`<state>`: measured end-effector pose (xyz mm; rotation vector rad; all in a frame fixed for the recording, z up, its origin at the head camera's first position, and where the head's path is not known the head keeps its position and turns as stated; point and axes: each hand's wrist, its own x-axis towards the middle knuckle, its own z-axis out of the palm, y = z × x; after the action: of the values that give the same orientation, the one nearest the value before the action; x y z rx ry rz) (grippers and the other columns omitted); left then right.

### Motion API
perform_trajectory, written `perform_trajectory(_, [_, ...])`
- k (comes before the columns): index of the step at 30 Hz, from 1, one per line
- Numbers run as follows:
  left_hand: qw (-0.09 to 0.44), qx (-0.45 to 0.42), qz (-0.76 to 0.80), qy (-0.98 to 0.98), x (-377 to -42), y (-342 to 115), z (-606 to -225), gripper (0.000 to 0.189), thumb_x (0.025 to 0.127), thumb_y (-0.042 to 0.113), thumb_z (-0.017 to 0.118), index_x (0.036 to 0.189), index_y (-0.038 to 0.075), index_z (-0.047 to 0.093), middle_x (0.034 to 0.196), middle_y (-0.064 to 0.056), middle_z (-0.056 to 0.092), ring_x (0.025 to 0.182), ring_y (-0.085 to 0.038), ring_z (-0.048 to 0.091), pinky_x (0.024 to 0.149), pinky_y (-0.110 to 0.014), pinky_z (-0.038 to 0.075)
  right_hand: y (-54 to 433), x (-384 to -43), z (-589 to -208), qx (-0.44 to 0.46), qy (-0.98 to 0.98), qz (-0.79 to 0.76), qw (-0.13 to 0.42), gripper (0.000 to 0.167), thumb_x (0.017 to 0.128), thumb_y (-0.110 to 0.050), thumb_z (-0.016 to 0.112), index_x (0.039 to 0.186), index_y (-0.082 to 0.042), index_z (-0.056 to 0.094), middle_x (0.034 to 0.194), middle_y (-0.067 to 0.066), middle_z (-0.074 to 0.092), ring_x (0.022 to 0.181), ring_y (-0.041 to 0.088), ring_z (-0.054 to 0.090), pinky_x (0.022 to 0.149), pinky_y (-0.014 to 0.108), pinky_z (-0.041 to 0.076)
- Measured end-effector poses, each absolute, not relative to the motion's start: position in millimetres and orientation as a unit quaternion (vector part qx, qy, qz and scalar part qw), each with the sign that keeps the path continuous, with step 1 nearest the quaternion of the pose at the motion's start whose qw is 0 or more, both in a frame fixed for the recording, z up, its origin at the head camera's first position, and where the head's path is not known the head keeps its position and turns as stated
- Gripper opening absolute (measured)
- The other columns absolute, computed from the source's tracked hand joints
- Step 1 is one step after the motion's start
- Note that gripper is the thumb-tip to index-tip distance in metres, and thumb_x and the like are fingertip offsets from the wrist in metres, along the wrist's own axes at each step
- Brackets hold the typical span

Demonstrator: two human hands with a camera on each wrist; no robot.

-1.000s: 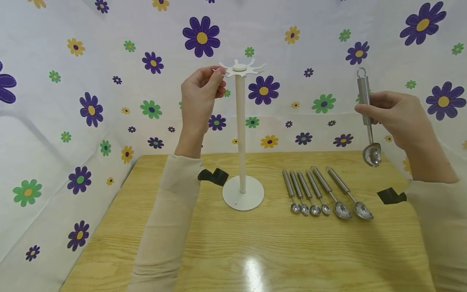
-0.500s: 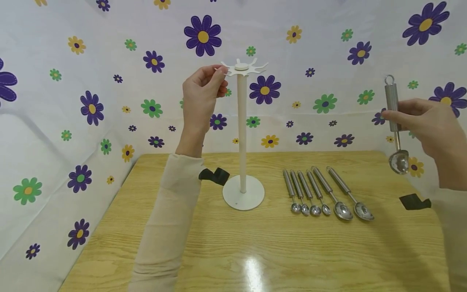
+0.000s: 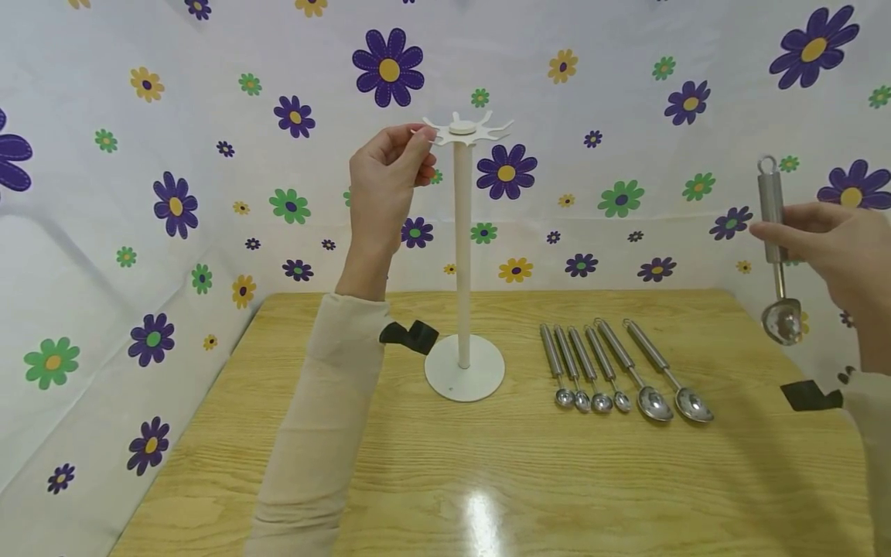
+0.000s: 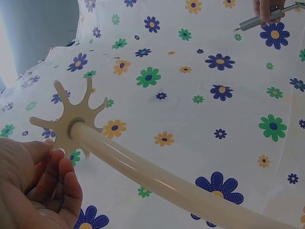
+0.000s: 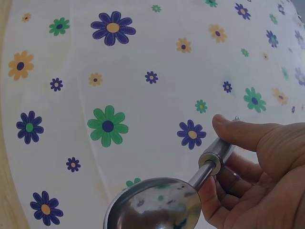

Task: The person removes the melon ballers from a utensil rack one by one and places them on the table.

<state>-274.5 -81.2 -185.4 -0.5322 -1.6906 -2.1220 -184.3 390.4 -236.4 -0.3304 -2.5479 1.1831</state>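
Note:
A white utensil stand [image 3: 462,255] rises from a round base, with a ring of hooked arms [image 3: 462,129] at its top. My left hand [image 3: 386,186] pinches one of those arms on the left side; the left wrist view shows thumb and fingertips at that arm [image 4: 59,143]. Far to the right, my right hand [image 3: 842,244] holds a steel scoop [image 3: 770,197] by its handle, thumb against the fingers. The scoop hangs bowl down in the air, loop end up. Its round, shiny bowl [image 5: 155,205] fills the bottom of the right wrist view.
Several steel scoops [image 3: 654,402] of differing sizes lie in a row on the wooden table [image 3: 557,480], right of the stand's base [image 3: 480,383]. Behind and beside the table hangs a white cloth [image 3: 299,70] printed with flowers.
My right hand has carried the scoop to the right and a little downward, away from the stand. The left hand keeps its pinch on the hooked arm.

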Motion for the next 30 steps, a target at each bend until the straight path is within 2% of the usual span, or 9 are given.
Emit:
perform_trajectory(1, [0.187,-0.189,-0.753,-0.602,-274.5,-81.1,-185.4,0.019,0.101,0.012,0.068,0.114,-0.001,0.071,0.084,-0.006,0.065,0.072,-0.016,0.061,0.076,-0.022,0.057,391.0,-184.0,-236.9,-0.12,-0.889,0.415,0.15,0.019,0.097,-0.056,0.064,0.111,-0.045,0.057,0.075,-0.036,0.053,0.098,0.009,0.049,0.11,0.082,0.005])
perform_trajectory(5, [0.187,-0.19,-0.751,-0.604,-274.7,-80.9,-186.2,0.019,0.101,0.013,0.068,0.114,-0.001,0.071,0.084,-0.006,0.066,0.072,-0.016,0.061,0.076,-0.023,0.057,393.4,-185.6,-243.0,-0.122,-0.888,0.423,0.133,0.029,0.096,-0.057,0.064,0.118,-0.04,0.057,0.076,-0.035,0.053,0.101,0.016,0.048,0.111,0.08,0.004])
perform_trajectory(9, [0.187,-0.188,-0.751,-0.605,-274.5,-81.3,-187.3,0.019,0.101,0.013,0.068,0.113,-0.001,0.071,0.083,-0.006,0.066,0.072,-0.015,0.061,0.076,-0.022,0.057,393.9,-188.1,-253.1,-0.106,-0.894,0.418,0.122,0.062,0.097,-0.055,0.064,0.141,-0.012,0.055,0.077,-0.034,0.054,0.093,0.011,0.044,0.113,0.078,0.009])
perform_trajectory(12, [0.187,-0.187,-0.751,-0.605,-274.3,-81.6,-188.2,0.019,0.101,0.014,0.068,0.113,-0.001,0.071,0.083,-0.006,0.066,0.072,-0.015,0.061,0.075,-0.022,0.057,394.6,-188.7,-260.9,-0.099,-0.905,0.4,0.107,0.08,0.098,-0.055,0.062,0.147,0.006,0.045,0.077,-0.033,0.054,0.097,0.016,0.045,0.11,0.082,0.014])
perform_trajectory(18, [0.186,-0.189,-0.751,-0.604,-274.2,-82.0,-188.2,0.019,0.101,0.013,0.069,0.113,-0.001,0.071,0.083,-0.006,0.066,0.072,-0.015,0.061,0.076,-0.022,0.057,396.7,-191.5,-278.1,-0.083,-0.929,0.352,0.076,0.081,0.101,-0.054,0.06,0.148,0.01,0.042,0.11,0.017,0.067,0.117,0.053,0.047,0.097,0.079,0.032])
perform_trajectory(21, [0.189,-0.19,-0.749,-0.606,-273.4,-82.5,-187.8,0.02,0.101,0.013,0.068,0.115,-0.001,0.071,0.084,-0.005,0.066,0.072,-0.015,0.061,0.076,-0.022,0.057,398.3,-195.3,-287.9,-0.084,-0.927,0.361,0.052,0.085,0.1,-0.054,0.062,0.149,0.011,0.039,0.117,0.027,0.065,0.12,0.056,0.048,0.097,0.082,0.033])
perform_trajectory(24, [0.19,-0.189,-0.749,-0.606,-272.7,-82.9,-187.6,0.02,0.101,0.013,0.067,0.115,-0.001,0.07,0.084,-0.005,0.066,0.072,-0.015,0.061,0.076,-0.022,0.057,401.1,-197.4,-298.0,-0.088,-0.916,0.392,0.02,0.086,0.1,-0.052,0.063,0.151,0.012,0.036,0.132,0.032,0.057,0.121,0.053,0.048,0.103,0.082,0.028])
perform_trajectory(26, [0.189,-0.189,-0.75,-0.605,-272.6,-83.0,-187.5,0.019,0.101,0.013,0.068,0.114,-0.001,0.071,0.083,-0.005,0.066,0.072,-0.015,0.061,0.075,-0.022,0.057,404.5,-198.6,-305.1,-0.09,-0.912,0.401,0.005,0.086,0.1,-0.051,0.064,0.151,0.012,0.036,0.134,0.028,0.057,0.11,0.037,0.059,0.104,0.08,0.03])
perform_trajectory(30, [0.188,-0.189,-0.752,-0.602,-272.8,-83.4,-186.7,0.019,0.101,0.013,0.068,0.113,0.0,0.071,0.083,-0.005,0.066,0.071,-0.015,0.061,0.075,-0.022,0.057,410.1,-200.4,-317.0,-0.095,-0.907,0.409,-0.023,0.088,0.099,-0.053,0.064,0.151,0.012,0.035,0.109,0.0,0.068,0.088,0.004,0.06,0.104,0.079,0.031])
